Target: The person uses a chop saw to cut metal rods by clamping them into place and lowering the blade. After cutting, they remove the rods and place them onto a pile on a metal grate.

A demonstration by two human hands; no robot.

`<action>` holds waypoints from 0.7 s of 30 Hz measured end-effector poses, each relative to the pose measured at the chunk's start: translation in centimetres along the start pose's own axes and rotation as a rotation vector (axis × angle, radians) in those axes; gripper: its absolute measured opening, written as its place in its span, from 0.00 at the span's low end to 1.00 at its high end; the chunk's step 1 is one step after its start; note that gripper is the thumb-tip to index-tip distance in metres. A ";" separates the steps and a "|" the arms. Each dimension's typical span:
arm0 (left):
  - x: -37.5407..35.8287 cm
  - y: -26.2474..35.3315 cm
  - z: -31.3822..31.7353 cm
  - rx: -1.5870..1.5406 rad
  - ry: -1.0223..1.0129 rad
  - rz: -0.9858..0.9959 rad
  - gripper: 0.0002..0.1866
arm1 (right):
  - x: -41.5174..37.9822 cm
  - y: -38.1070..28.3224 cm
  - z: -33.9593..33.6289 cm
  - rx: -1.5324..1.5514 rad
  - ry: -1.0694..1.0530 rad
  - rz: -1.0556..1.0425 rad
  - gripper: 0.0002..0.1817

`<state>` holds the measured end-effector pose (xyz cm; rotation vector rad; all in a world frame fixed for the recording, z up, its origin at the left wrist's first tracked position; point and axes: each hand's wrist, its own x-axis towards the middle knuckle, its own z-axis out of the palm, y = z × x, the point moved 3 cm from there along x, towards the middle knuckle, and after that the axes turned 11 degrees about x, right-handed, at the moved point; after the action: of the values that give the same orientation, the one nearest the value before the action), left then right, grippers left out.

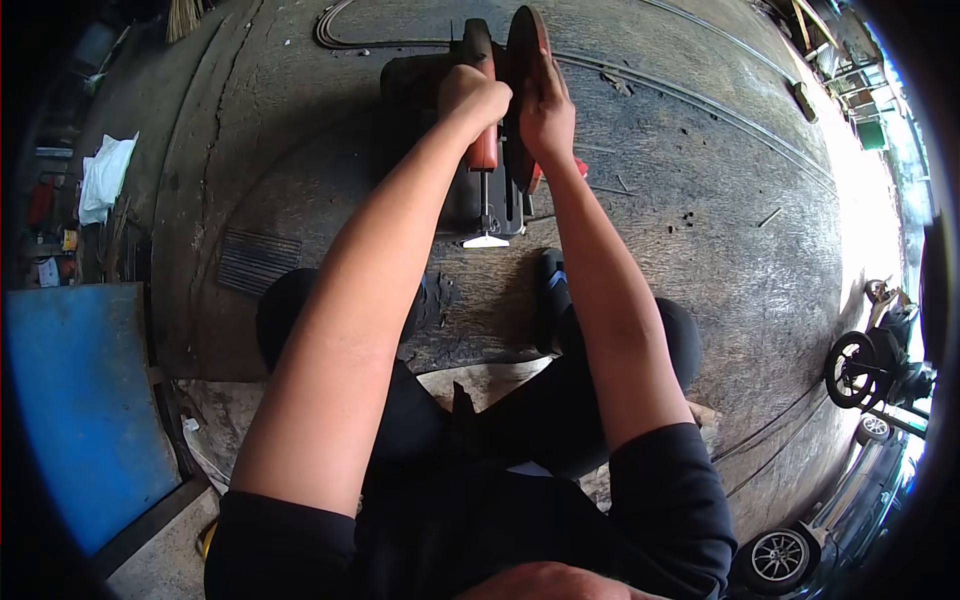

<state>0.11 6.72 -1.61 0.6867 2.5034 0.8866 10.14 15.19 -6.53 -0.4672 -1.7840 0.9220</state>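
Observation:
A cut-off saw (484, 150) with a red body and dark base sits on the ground in front of me. My left hand (475, 95) is closed around its red part, fingers mostly hidden from above. On the right side of the saw stands a large reddish-brown round disc or guard (520, 50), seen nearly edge-on. Against its outer face lies my right hand (548, 120), fingers stretched out and pointing away from me. Toward me from the red body a metal screw rod (486, 195) ends in a pale crosspiece handle (486, 242).
Cut metal bars (258, 262) lie together left of my knees. A coiled cable (335, 30) and long thin rods (690, 92) are on the floor beyond. At left are a blue panel (80, 400) and a white bag (105, 178); at right, a motorcycle (870, 365) and a car (850, 530).

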 end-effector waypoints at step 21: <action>-1.7 -1.9 1.5 0.025 0.025 -0.015 0.18 | -3.0 -0.4 -0.3 -0.089 0.051 -0.002 0.24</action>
<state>1.64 5.11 -3.61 0.6676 2.5420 0.8648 11.61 12.99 -8.07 -0.5406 -1.7840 0.8246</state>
